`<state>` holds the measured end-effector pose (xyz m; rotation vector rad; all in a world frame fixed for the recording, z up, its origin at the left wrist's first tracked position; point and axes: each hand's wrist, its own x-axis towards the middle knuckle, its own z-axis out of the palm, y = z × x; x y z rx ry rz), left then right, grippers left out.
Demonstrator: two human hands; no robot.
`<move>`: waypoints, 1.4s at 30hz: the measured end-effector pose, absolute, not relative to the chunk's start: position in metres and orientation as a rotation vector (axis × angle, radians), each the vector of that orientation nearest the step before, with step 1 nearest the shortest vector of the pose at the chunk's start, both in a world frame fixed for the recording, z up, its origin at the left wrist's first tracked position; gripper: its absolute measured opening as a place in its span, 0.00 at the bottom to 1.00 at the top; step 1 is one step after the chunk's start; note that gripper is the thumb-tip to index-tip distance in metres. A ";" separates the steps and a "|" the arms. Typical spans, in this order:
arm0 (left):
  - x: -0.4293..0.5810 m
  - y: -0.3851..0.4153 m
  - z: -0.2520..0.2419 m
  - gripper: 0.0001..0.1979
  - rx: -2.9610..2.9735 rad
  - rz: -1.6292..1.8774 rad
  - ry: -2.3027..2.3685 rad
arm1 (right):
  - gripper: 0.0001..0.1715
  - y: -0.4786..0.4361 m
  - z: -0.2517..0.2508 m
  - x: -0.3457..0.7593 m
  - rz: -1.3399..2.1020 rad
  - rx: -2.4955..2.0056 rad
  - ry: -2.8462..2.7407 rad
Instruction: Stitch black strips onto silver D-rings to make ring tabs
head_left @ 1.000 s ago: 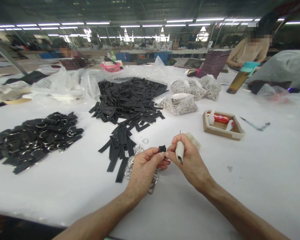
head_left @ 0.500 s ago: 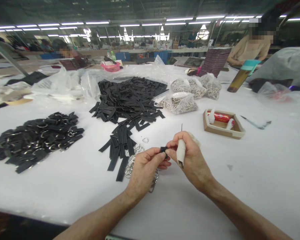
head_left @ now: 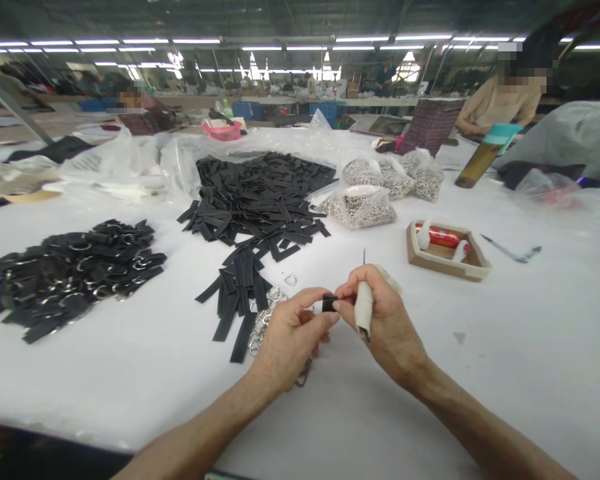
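Observation:
My left hand [head_left: 293, 333] pinches a short folded black strip [head_left: 329, 303] between thumb and forefinger. The thumb and forefinger of my right hand [head_left: 380, 317] close on the strip's other side. Tucked in that same right hand is a tool with a pale wrapped handle [head_left: 363, 310]; a thin dark spike sticks up beyond the fingers. Partly behind my left hand lie metal rings [head_left: 257, 337]. Loose black strips [head_left: 243, 283] are spread just left of them, and a single ring [head_left: 291, 281] lies apart. Whether a ring is inside the held strip is hidden.
A big heap of black strips [head_left: 265, 193] lies ahead, beside clear bags of rings [head_left: 363, 207]. Strips fitted with rings [head_left: 75, 273] are piled left. At right are a cardboard tray [head_left: 447, 265], thin tweezers-like tool [head_left: 513, 250] and a tilted bottle [head_left: 485, 160]. Other people sit beyond.
My left thumb and fingers have shifted on the strip, and more of its black face shows. My right hand keeps the tool and has barely moved.

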<state>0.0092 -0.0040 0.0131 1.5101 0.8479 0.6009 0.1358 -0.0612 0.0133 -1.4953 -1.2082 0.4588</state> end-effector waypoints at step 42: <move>0.013 -0.006 0.006 0.07 1.112 0.590 0.760 | 0.09 -0.063 0.005 0.129 0.546 -1.504 -1.140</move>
